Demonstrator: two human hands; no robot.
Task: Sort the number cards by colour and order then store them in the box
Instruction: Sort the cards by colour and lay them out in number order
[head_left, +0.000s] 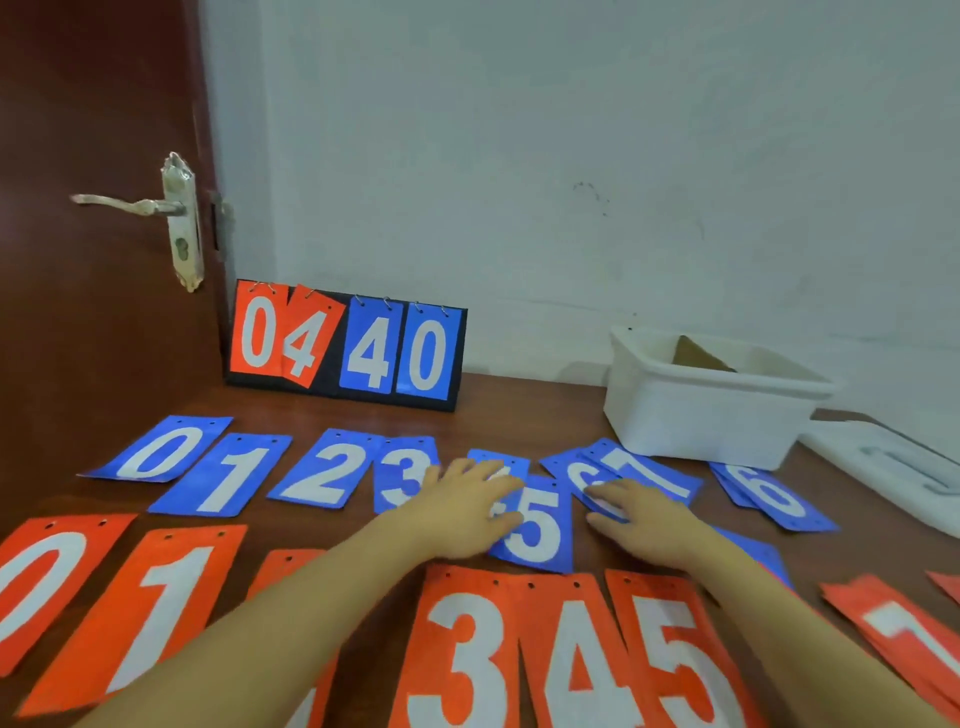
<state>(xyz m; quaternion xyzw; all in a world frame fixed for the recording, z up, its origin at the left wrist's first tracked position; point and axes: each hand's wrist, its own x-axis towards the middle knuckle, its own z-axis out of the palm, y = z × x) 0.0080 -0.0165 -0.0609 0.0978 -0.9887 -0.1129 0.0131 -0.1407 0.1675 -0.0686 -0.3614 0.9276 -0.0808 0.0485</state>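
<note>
Table (519, 410): bears two rows of cards; blue row at the fingers, orange row nearer than them.
Scoreboard (345, 345): beyond the fingers; reads 04 orange, 40 blue.
Box (711, 400): white, beyond the right fingers; no number card visible in it.
Orange cards (566, 649): read 0, 1, 3, 4, 5, 7.
Blue cards (223, 467): read 0, 1, 2, 3, 5, 6, 7.
Left hand (467, 506): fingers flat, spread over the 4, touching the 5.
Right hand (641, 512): fingers flat, pressing the overlapped 6 and 7.
Risk: overlapped cards likely slide together, spoiling the order.

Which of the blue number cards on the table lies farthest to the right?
The blue 6 card, lying in front of the white box, apart from the row. The other blue cards, 0 through 7, lie further left.
</note>
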